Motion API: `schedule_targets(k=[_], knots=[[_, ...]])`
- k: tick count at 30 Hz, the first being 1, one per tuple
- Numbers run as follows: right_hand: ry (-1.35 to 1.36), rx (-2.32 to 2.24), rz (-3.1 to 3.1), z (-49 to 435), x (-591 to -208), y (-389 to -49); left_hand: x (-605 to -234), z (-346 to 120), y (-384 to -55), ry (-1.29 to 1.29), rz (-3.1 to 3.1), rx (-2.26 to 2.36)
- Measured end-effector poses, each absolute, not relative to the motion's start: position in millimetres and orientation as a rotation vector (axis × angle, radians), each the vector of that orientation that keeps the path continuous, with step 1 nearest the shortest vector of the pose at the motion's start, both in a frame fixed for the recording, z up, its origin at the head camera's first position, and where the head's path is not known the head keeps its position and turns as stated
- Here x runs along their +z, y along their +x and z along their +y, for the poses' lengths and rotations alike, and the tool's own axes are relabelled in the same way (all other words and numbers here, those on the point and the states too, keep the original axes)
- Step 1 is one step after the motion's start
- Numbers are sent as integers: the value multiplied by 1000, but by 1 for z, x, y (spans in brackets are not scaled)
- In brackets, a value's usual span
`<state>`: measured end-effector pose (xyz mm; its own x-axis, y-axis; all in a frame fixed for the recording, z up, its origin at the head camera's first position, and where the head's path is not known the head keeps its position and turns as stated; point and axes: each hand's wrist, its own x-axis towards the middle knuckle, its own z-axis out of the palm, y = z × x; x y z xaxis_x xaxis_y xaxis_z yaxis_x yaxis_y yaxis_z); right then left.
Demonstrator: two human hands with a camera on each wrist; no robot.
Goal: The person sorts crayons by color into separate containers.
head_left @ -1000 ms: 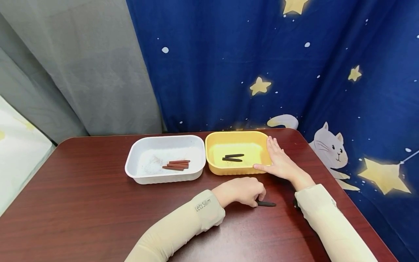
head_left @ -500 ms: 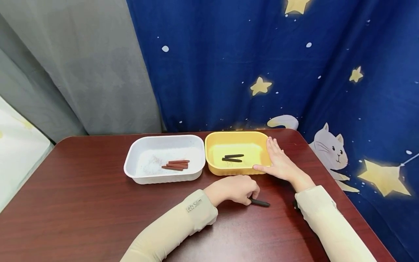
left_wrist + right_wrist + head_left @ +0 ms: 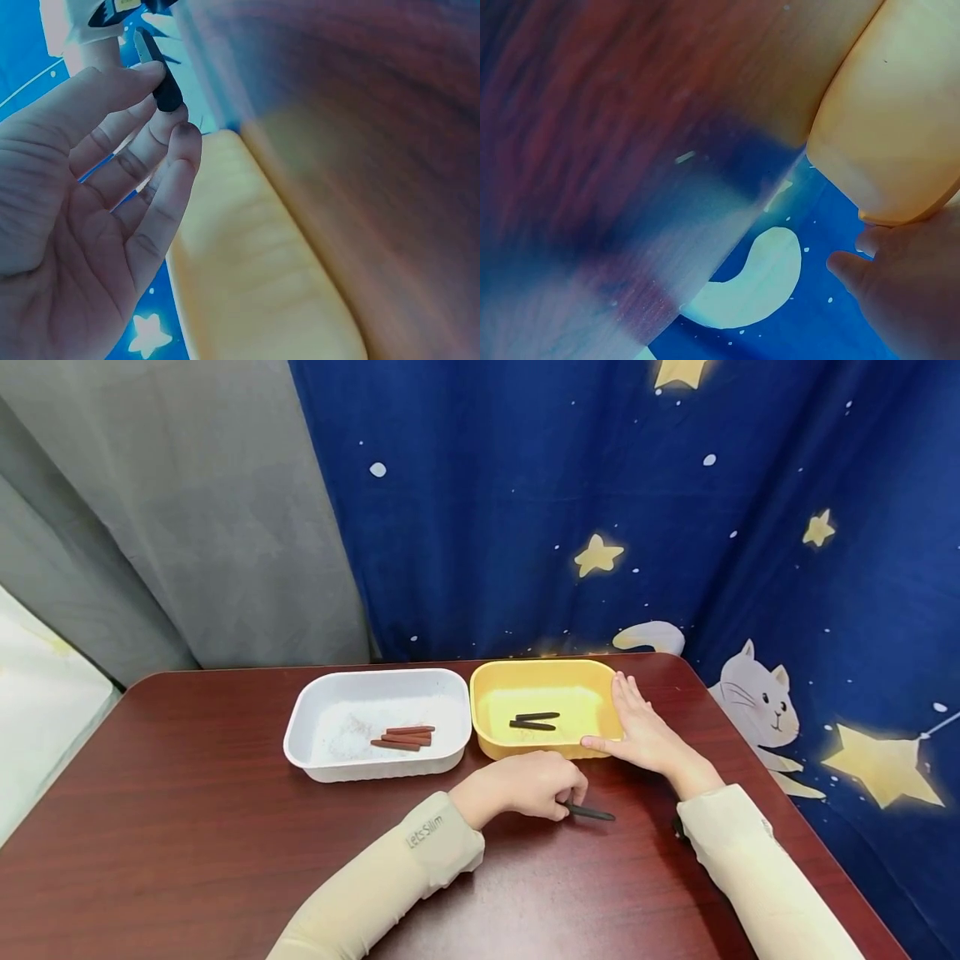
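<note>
In the head view my left hand point(image 3: 525, 783) pinches a black crayon point(image 3: 589, 812) in front of the yellow tray point(image 3: 540, 752). The left wrist view shows the crayon point(image 3: 159, 71) between thumb and fingertips, its tapered end pointing away from the palm. My right hand point(image 3: 648, 735) rests with fingers spread on the right rim of the yellow tray. Two more black crayons point(image 3: 534, 725) lie inside that tray. To its left stands a white tray point(image 3: 307, 739) with several red-brown crayons point(image 3: 406, 738) in it.
Both trays stand side by side near the far edge of the dark red wooden table point(image 3: 187, 827). Behind the table hang a grey curtain point(image 3: 225, 527) and a blue curtain point(image 3: 487, 527) with stars and a cat.
My left hand has moved left and slightly toward the yellow tray, carrying the black crayon with it. The right hand has stayed on the tray's rim.
</note>
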<state>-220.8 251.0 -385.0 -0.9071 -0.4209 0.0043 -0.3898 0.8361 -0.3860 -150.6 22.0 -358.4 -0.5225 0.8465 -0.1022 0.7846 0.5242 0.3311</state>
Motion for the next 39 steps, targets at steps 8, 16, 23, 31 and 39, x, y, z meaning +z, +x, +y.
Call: schedule_targets(k=[8, 16, 23, 31, 39], knots=[[-638, -611, 2931, 251, -385, -221, -351, 14, -157, 1405, 2522, 392], [-637, -605, 2942, 251, -386, -221, -341, 7, -166, 1412, 2523, 412], [-635, -614, 2936, 249, -385, -220, -333, -1, -172, 1417, 2583, 451], [-657, -591, 2944, 249, -385, -220, -329, -10, -191, 1347, 2647, 506], [-650, -589, 2942, 249, -385, -220, -339, -13, -215, 1265, 2675, 605]])
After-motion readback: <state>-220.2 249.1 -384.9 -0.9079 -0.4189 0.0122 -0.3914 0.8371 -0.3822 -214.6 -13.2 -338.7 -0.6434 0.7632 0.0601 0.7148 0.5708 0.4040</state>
